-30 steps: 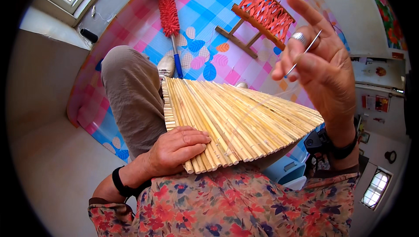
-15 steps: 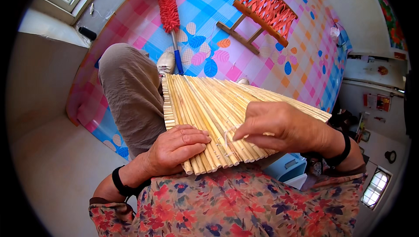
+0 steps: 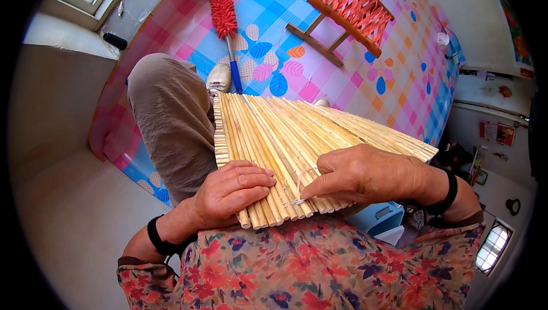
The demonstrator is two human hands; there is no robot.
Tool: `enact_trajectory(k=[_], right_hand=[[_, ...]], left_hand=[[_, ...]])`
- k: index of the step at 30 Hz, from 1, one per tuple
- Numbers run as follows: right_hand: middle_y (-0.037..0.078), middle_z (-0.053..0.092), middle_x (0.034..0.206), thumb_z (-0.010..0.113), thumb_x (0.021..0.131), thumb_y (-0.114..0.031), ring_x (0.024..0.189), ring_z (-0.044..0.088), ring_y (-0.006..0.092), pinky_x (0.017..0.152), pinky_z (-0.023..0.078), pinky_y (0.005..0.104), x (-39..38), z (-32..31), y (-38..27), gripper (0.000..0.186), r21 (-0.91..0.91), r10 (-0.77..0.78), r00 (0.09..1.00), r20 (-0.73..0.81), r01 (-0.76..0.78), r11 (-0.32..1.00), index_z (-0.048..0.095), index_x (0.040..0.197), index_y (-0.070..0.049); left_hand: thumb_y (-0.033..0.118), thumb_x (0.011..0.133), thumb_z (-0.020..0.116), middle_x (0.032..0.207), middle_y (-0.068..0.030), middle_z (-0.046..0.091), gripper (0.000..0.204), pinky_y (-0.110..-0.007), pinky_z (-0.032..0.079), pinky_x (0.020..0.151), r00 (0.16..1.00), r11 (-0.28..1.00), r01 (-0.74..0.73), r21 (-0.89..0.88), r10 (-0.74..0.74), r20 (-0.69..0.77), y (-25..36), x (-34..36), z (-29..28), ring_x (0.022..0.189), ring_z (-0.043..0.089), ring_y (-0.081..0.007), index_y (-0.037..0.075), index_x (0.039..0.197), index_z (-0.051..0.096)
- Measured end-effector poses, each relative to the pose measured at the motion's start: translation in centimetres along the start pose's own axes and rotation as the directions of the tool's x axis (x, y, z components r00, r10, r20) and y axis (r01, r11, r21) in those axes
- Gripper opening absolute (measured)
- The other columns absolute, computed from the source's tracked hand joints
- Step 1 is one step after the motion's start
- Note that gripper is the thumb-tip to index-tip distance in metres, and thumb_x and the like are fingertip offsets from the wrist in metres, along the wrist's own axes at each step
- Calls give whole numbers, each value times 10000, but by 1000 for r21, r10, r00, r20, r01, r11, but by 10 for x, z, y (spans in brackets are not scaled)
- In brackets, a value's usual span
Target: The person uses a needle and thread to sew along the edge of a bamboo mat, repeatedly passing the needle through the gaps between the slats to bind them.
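A mat of pale, straight plant stalks (image 3: pixel 268 133), laid side by side and stitched across with thread, rests on my lap. My left hand (image 3: pixel 234 187) lies flat on its near left part, fingers together and stretched over the stalks. Over the mat's near edge, my right hand (image 3: pixel 357 176) pinches a thin silvery needle (image 3: pixel 298 201), its point low against the stalks. A loop of white thread (image 3: pixel 301 180) stands up beside the right fingertips. Most of the needle is hidden by the fingers.
A small wooden folding stool (image 3: pixel 357 10) with a woven red seat stands on the patterned floor sheet ahead. A red fluffy duster (image 3: pixel 221 5) with a blue handle lies near my shoe (image 3: pixel 219 77). A light-blue box (image 3: pixel 377 217) sits beside my right thigh.
My right hand has come down toward the mat's near edge, and the needle now shows at its fingertips. The thread loop has risen. My left hand stays where it was.
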State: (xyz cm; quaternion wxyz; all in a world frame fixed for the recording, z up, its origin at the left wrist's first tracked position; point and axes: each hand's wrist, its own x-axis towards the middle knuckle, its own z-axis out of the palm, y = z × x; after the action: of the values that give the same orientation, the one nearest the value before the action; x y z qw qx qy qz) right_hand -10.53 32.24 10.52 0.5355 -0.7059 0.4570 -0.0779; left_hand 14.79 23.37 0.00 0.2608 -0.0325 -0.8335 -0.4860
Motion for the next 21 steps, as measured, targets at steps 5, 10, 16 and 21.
enact_trajectory(k=[5,10,16,21], right_hand=[[105,520,782,573,840,-159,754,594,306,622,473,398,0,-1,1,189,-17,0,1000,20,0,1000,622,1022,-169],[106,520,791,576,837,-154,762,594,308,626,471,398,1,-5,3,198,-13,-12,999,44,13,1000,623,1029,-172],[117,522,801,573,819,-126,782,592,325,647,469,406,4,-11,2,241,14,-6,995,97,4,1000,623,1051,-166],[125,526,809,564,800,-95,794,591,332,659,468,409,6,-16,-1,274,21,2,991,133,-5,1000,624,1059,-159]], left_hand=[[112,774,686,1023,-159,654,252,-417,504,834,1000,1000,-3,3,3,-1,0,1,0,967,653,-307,17,968,557],[101,785,672,1022,-164,653,239,-422,504,835,1000,1000,-2,1,2,-3,0,2,-1,968,652,-310,15,976,556],[103,787,667,1025,-172,650,243,-427,504,838,1000,1000,-1,-11,1,2,0,3,-1,969,651,-315,9,979,554],[94,790,658,1029,-179,646,231,-430,505,833,1000,1000,-2,-15,2,10,1,3,-2,963,651,-319,3,976,554]])
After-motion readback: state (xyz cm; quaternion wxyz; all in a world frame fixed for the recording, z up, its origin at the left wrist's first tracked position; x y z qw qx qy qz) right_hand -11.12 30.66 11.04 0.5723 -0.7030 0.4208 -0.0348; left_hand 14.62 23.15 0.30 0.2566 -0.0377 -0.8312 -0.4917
